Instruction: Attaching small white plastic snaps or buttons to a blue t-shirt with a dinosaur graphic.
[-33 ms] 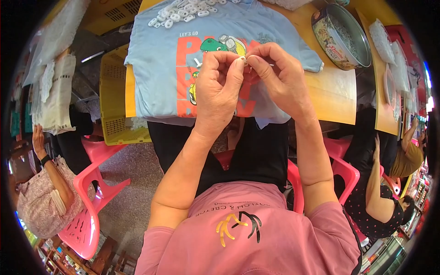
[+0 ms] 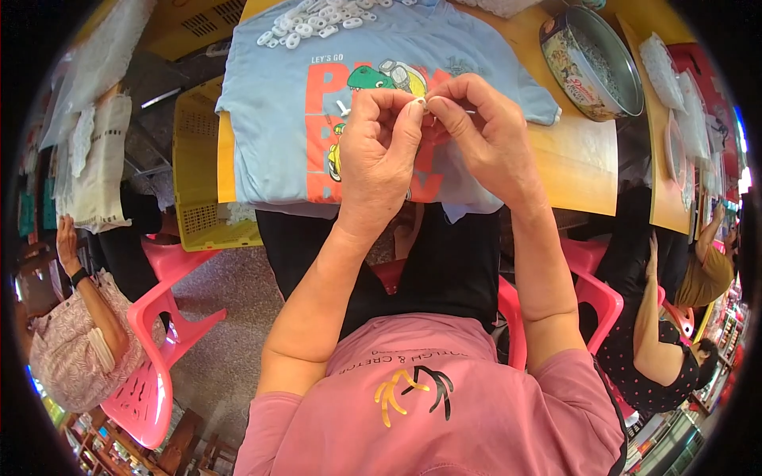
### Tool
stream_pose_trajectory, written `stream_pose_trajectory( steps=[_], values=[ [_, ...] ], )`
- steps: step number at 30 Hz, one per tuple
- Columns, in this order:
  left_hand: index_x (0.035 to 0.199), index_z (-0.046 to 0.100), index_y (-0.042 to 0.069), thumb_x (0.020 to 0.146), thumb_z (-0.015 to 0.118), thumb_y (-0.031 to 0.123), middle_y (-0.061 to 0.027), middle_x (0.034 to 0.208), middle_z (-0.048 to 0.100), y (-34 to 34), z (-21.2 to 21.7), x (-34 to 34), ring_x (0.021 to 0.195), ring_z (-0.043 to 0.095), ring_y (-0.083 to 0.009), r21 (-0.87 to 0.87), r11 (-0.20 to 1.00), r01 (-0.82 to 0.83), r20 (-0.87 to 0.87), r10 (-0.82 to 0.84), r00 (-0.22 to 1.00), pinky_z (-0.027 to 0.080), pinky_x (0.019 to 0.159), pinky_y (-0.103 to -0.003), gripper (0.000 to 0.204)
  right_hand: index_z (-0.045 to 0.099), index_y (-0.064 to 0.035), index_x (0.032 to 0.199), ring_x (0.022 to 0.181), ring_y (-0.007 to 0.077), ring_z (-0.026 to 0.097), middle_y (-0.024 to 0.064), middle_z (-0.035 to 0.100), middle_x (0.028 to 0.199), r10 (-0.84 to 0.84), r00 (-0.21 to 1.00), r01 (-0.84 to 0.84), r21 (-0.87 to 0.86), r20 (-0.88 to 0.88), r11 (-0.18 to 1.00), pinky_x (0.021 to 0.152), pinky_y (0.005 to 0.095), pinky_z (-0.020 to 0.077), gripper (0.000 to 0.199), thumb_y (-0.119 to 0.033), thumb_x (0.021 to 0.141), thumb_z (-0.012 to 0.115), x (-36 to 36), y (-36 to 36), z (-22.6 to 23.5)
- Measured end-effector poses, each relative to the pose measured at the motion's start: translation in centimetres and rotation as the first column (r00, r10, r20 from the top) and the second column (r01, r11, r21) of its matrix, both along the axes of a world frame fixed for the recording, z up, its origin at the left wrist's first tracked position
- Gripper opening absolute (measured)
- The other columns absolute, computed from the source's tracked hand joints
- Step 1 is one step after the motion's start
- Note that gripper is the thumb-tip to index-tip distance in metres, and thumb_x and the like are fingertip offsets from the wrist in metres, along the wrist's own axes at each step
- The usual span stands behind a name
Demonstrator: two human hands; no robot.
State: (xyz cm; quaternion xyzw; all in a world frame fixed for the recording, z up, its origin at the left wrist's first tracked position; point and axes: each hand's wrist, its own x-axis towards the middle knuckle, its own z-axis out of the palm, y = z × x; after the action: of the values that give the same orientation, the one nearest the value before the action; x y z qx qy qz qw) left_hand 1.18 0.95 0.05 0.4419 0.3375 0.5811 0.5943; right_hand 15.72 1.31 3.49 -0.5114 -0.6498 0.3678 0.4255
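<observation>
My left hand [image 2: 379,151] and my right hand [image 2: 482,139] meet over a light blue printed T-shirt [image 2: 266,143] spread on the table. Thumb and forefinger of each are pinched together around a small white piece [image 2: 421,101]. Fingertips cover most of it, so its exact shape is hidden. Close to my left knuckles, a little white forked piece [image 2: 343,108] shows against the print. Farther off on the shirt lies a heap of small white oval plastic pieces with holes [image 2: 317,17].
A round tin [image 2: 558,67] of small metallic-looking parts stands at the far right of the wooden table [image 2: 583,163]. Left of the table is a yellow plastic crate [image 2: 190,159]. Pink chairs [image 2: 155,341] and other people sit at both sides. Plastic bags [image 2: 663,71] lie farther right.
</observation>
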Motion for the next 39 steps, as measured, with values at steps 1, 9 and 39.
stream_pose_trajectory(
  steps=[1, 9, 39],
  values=[
    [0.101, 0.051, 0.0, 0.097, 0.057, 0.007, -0.0055, 0.09, 0.063, 0.0, -0.1, 0.1, 0.079, 0.062, -0.0095, 0.001, 1.0, -0.018, -0.02, 0.018, 1.0, 0.053, 0.074, -0.023, 0.01, 0.059, 0.0039, 0.094, 0.077, 0.0089, 0.062, 0.0039, 0.064, 0.085, -0.001, 1.0, 0.0, 0.018, 0.032, 1.0, 0.068, 0.0245, 0.0532, 0.007, -0.003, 0.094, 0.059, -0.1, 0.0, 0.1],
    [0.099, 0.053, 0.0, 0.097, 0.057, 0.007, -0.0044, 0.087, 0.063, 0.0, 0.0, 0.2, 0.074, 0.063, -0.0086, 0.011, 0.997, -0.07, -0.037, 0.071, 0.997, 0.052, 0.067, -0.022, 0.008, 0.058, 0.0033, 0.089, 0.075, 0.0095, 0.061, 0.0045, 0.062, 0.082, -0.055, 0.996, 0.044, 0.143, 0.071, 0.989, 0.068, 0.0246, 0.0529, 0.004, 0.001, 0.091, 0.061, -0.8, 0.1, -0.5],
    [0.098, 0.057, 0.001, 0.098, 0.057, 0.009, -0.0016, 0.083, 0.062, -0.2, 0.6, 0.2, 0.073, 0.057, -0.0055, 0.063, 0.998, 0.008, -0.174, 0.003, 0.985, 0.047, 0.066, -0.02, 0.008, 0.059, 0.0019, 0.087, 0.076, 0.0067, 0.057, 0.0007, 0.061, 0.082, -0.046, 0.995, 0.046, -0.005, -0.083, 0.999, 0.069, 0.0216, 0.0473, 0.009, -0.004, 0.091, 0.065, 0.3, -0.2, -0.6]
  ],
)
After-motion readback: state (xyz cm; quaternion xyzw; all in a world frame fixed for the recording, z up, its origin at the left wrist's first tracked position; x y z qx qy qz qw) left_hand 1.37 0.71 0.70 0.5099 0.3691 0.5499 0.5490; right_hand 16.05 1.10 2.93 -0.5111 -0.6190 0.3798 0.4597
